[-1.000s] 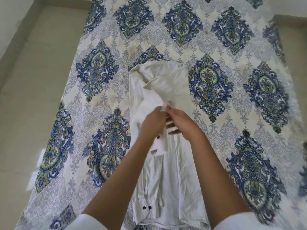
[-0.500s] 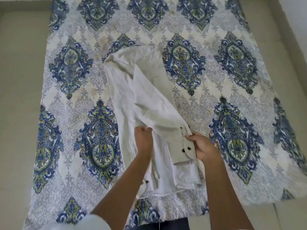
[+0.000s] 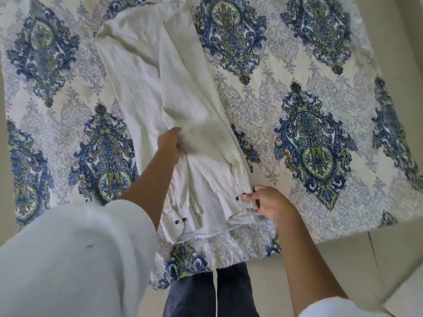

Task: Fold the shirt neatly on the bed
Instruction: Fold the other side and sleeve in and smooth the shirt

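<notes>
A cream-white shirt (image 3: 146,72) lies lengthwise on the bed's patterned sheet (image 3: 297,110), folded into a long narrow strip with one sleeve laid diagonally down its right side. My left hand (image 3: 169,143) grips a bunch of cloth at the middle of the shirt. My right hand (image 3: 265,202) pinches the sleeve's cuff, with its dark buttons, at the shirt's lower right corner. A second cuff with two dark buttons (image 3: 179,221) rests near the hem on the left.
The sheet's near edge (image 3: 229,259) runs just past the hem, with my dark trousers (image 3: 210,294) below it. Pale floor tiles (image 3: 377,259) show at the right and lower right. My white sleeve (image 3: 75,259) fills the lower left.
The sleeve was drawn out from the middle of the shirt and laid down along its right side. My right hand moved down and right with the cuff; the view shifted nearer the bed's edge.
</notes>
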`<state>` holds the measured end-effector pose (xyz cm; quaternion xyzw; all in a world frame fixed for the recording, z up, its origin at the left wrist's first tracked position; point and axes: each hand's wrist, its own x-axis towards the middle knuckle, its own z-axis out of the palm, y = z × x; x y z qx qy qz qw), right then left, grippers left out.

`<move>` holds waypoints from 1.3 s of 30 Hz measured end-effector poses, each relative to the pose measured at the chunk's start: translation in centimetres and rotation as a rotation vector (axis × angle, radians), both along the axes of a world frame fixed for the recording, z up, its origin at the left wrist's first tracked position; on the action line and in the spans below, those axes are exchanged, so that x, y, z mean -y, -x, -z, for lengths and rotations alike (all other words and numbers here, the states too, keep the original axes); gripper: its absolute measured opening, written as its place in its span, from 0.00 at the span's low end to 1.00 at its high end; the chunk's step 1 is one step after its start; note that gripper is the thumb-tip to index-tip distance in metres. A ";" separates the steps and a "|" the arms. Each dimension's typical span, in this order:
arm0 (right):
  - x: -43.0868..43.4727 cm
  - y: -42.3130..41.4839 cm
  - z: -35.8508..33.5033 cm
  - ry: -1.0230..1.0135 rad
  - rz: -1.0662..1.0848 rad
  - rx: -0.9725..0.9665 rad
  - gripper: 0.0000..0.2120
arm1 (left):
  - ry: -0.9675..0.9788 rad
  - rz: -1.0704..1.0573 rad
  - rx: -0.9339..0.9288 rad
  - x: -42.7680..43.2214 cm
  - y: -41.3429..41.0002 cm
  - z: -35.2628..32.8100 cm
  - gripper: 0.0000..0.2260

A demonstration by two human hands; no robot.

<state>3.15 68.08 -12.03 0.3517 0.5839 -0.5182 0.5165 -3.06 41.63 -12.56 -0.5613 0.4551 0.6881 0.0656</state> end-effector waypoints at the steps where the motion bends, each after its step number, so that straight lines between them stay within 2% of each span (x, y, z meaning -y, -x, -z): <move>1: -0.5 -0.7 0.2 0.003 0.004 0.000 0.11 | -0.011 0.017 -0.015 0.5 0.5 0.0 0.03; 6: -0.9 -3.6 1.6 -0.086 0.054 -0.094 0.09 | 0.105 0.120 -0.022 2.3 2.5 0.7 0.10; 9: -0.3 -3.9 2.4 -0.140 0.014 -0.182 0.07 | 0.111 0.236 0.065 2.2 1.7 1.2 0.08; 11: -0.2 -3.7 2.5 -0.198 -0.041 -0.264 0.05 | 0.107 0.231 0.088 1.9 1.2 1.5 0.07; 13: -0.2 -3.2 2.7 -0.292 -0.111 -0.346 0.08 | 0.127 0.188 0.070 1.9 1.3 1.5 0.09; 17: 0.1 -2.3 2.7 -0.336 -0.264 -0.330 0.10 | 0.079 0.199 0.068 2.0 1.3 1.0 0.08; 19: 0.6 -1.4 2.1 -0.317 -0.275 -0.318 0.08 | 0.007 0.217 0.067 2.1 1.5 0.2 0.06; 21: 1.3 -0.1 1.4 -0.290 -0.221 -0.354 0.06 | -0.051 0.188 0.077 2.6 2.3 -0.5 0.05; 24: 2.9 2.3 0.7 -0.264 -0.166 -0.417 0.11 | -0.084 0.162 0.121 3.7 3.8 -0.8 0.09; 28: 5.8 6.5 0.7 -0.270 -0.240 -0.497 0.19 | -0.066 0.232 0.141 4.7 4.7 -0.2 0.09; 31: 9.0 10.3 0.1 -0.261 -0.299 -0.572 0.21 | -0.126 0.205 0.131 5.5 5.1 0.0 0.07; 35: 13.9 15.6 -0.7 -0.218 -0.328 -0.652 0.21 | -0.206 0.048 0.076 5.8 4.9 0.7 0.07; 39: 18.3 20.5 -1.2 -0.183 -0.352 -0.696 0.20 | -0.126 0.088 -0.005 5.4 5.5 1.2 0.08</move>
